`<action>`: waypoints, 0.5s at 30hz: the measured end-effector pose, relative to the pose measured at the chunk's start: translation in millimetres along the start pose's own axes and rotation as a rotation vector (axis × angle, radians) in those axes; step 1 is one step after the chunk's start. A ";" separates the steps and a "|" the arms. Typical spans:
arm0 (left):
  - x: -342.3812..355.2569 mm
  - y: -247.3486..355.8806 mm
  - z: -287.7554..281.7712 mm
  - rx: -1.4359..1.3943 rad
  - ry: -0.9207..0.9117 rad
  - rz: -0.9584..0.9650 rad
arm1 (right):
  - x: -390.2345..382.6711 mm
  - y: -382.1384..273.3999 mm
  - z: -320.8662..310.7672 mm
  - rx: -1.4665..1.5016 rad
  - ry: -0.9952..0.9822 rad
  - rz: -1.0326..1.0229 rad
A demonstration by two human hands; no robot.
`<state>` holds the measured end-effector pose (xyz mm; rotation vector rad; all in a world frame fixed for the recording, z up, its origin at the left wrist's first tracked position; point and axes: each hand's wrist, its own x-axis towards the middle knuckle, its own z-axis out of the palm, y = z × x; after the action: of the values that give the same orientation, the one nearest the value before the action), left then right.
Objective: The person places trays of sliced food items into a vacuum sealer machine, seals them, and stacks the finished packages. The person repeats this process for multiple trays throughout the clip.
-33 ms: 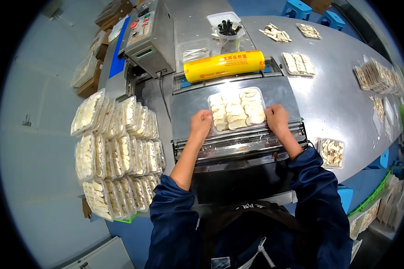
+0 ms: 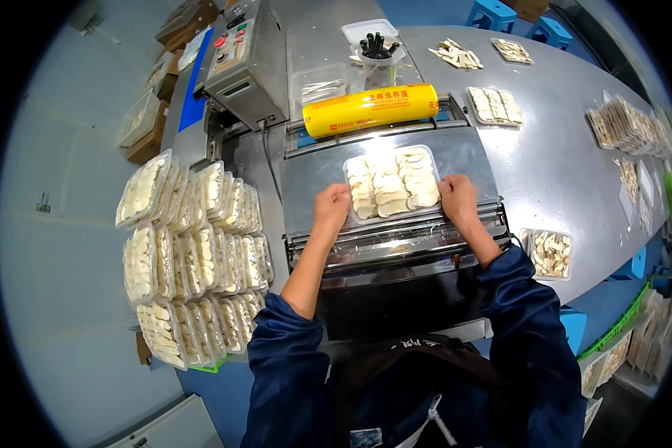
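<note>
Your left hand (image 2: 331, 207) and right hand (image 2: 458, 199), virtually unmoved, flank a filled tray (image 2: 390, 184) still mid-frame, fingers curled, grip unclear.

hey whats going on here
A person has the left hand and right hand, fingers curled, at either side of a clear tray of pale slices; how firmly they hold it isn't clear. The tray sits on a metal plate, with a yellow roll just beyond. Stacks of filled trays stand to the left.
</note>
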<state>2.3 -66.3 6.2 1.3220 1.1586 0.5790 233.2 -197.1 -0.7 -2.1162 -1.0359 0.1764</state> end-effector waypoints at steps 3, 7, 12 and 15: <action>-9.5 -9.1 -8.4 0.353 0.168 0.190 | -2.4 2.8 -19.3 -0.149 -0.072 -0.083; -82.5 19.7 -25.9 0.905 0.478 0.477 | -31.3 -7.6 -97.2 -0.375 -0.101 -0.005; -119.7 21.6 -4.8 0.941 0.393 0.611 | -46.1 -17.6 -92.3 -0.406 -0.388 0.192; -104.2 34.6 21.1 0.946 0.366 0.718 | -41.5 -31.4 -85.0 -0.281 -0.215 -0.066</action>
<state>-8.8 -158.5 68.4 2.5805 1.2928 0.8491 222.2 -263.9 72.5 -2.3487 -1.3196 0.2420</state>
